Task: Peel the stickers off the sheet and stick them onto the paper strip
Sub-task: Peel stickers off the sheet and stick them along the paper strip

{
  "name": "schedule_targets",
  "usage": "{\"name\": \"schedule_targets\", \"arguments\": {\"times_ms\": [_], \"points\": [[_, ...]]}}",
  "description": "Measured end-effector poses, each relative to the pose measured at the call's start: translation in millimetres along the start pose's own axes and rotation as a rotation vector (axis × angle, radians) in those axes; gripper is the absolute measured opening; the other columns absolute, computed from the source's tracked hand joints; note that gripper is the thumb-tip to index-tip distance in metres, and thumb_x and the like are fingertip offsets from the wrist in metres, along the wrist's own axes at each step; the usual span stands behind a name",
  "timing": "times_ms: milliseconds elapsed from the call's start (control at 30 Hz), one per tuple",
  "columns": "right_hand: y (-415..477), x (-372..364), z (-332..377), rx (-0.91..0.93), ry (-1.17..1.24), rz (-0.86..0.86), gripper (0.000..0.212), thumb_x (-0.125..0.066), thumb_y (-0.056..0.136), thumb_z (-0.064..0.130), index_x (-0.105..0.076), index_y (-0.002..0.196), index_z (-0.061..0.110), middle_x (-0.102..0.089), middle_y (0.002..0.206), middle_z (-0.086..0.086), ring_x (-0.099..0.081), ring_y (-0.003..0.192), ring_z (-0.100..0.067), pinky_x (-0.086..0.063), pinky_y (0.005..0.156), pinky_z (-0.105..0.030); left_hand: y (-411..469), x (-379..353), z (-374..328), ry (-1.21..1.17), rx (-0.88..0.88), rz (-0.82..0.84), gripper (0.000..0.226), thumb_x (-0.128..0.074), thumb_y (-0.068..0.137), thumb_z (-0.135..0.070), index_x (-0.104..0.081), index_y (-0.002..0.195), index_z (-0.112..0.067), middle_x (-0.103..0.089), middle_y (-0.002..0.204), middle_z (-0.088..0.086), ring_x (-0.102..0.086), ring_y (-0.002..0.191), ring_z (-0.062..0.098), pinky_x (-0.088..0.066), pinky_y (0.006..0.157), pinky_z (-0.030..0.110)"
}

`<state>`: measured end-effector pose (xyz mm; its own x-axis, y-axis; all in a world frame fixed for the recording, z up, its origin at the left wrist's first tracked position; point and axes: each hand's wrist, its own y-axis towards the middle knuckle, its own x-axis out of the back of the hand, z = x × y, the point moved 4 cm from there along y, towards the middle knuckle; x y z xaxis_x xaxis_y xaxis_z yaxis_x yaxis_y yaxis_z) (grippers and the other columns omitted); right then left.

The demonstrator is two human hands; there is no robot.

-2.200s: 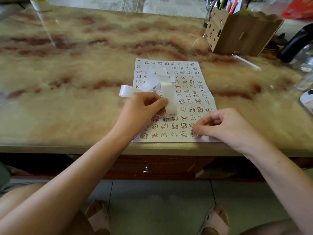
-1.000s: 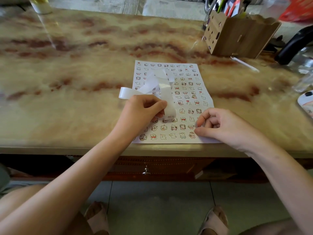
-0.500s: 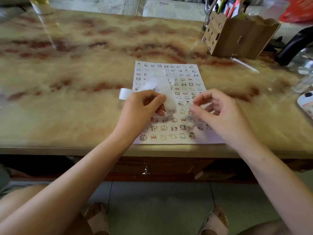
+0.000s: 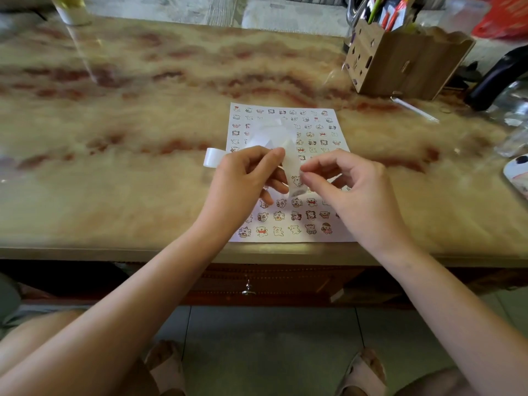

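The marbled bench [image 4: 143, 172] fills the view. On it, close to the near edge, the sheet [image 4: 317, 130] lies flat, with rows of small cartoon stickers [image 4: 278, 215] still on its near part. A cardboard box [image 4: 400, 67] of pens stands far right, well apart from the sheet.

Both hands are above the middle of the sheet. The left hand [image 4: 243, 181] has thumb and fingers curled round the strip [image 4: 294, 167] and holds it up off the sheet. The strip's loose end curls out to the left [image 4: 211, 157] and a short end hangs down to the right of the thumb. The right hand [image 4: 357, 192] was down at the sheet's near right corner a second ago. It has since lifted and crossed to that hanging end. Its thumb and forefinger are now pinched together, touching the strip's right edge.

I judge that they pinch a freshly peeled sticker, though it is too small to make out. One bear outline already shows on the strip just below the fingertips. So the peel looks done and the sticking is in hand. The next move calls for pressing the sticker flat against the strip while the left hand keeps it steady.
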<state>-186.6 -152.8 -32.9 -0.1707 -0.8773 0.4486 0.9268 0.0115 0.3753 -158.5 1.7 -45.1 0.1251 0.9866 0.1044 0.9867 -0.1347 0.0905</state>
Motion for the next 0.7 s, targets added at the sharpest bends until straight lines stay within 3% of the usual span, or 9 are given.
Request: {"name": "schedule_targets", "arguments": {"times_ms": [67,200,500,700], "points": [[0.5,1.6,0.4,0.009,0.009,-0.018,0.009,-0.072,0.084,0.012,-0.071,0.089,0.019,-0.071,0.082,0.011,-0.065,0.074,-0.009,-0.051,0.066,-0.021,-0.3,-0.8,-1.6,-0.016,0.006,0.024,0.033,-0.053,0.097,-0.025,-0.065,0.081,0.001,-0.067,0.066,0.001,-0.067,0.061,0.010,-0.048,0.049,0.019],[0.7,3.0,-0.4,0.022,0.030,-0.025,0.008,-0.071,0.084,0.011,-0.071,0.089,0.017,-0.069,0.079,0.012,-0.064,0.069,-0.006,-0.049,0.066,-0.016,-3.0,-3.0,-1.9,0.030,-0.003,0.078,0.020,-0.063,0.092,-0.020,-0.069,0.082,-0.003,-0.068,0.068,0.001,-0.067,0.067,0.007,-0.052,0.058,0.021],[0.4,4.9,-2.5,0.020,0.012,-0.012,0.008,-0.073,0.083,0.012,-0.073,0.089,0.017,-0.072,0.083,0.009,-0.066,0.075,-0.013,-0.053,0.068,-0.033,-4.0,-4.1,-1.7,0.066,-0.032,0.079,0.017,-0.063,0.091,-0.020,-0.071,0.081,-0.009,-0.068,0.067,0.000,-0.066,0.067,0.006,-0.051,0.058,0.019],[-0.1,5.0,-1.4,0.037,-0.020,-0.012,0.007,-0.073,0.083,0.012,-0.072,0.088,0.017,-0.072,0.082,0.009,-0.066,0.076,-0.013,-0.051,0.064,-0.029,-4.3,-4.7,-1.1,0.069,-0.026,0.074,0.017,-0.064,0.091,-0.021,-0.072,0.084,-0.008,-0.069,0.068,0.001,-0.066,0.067,0.005,-0.051,0.057,0.018]]}}
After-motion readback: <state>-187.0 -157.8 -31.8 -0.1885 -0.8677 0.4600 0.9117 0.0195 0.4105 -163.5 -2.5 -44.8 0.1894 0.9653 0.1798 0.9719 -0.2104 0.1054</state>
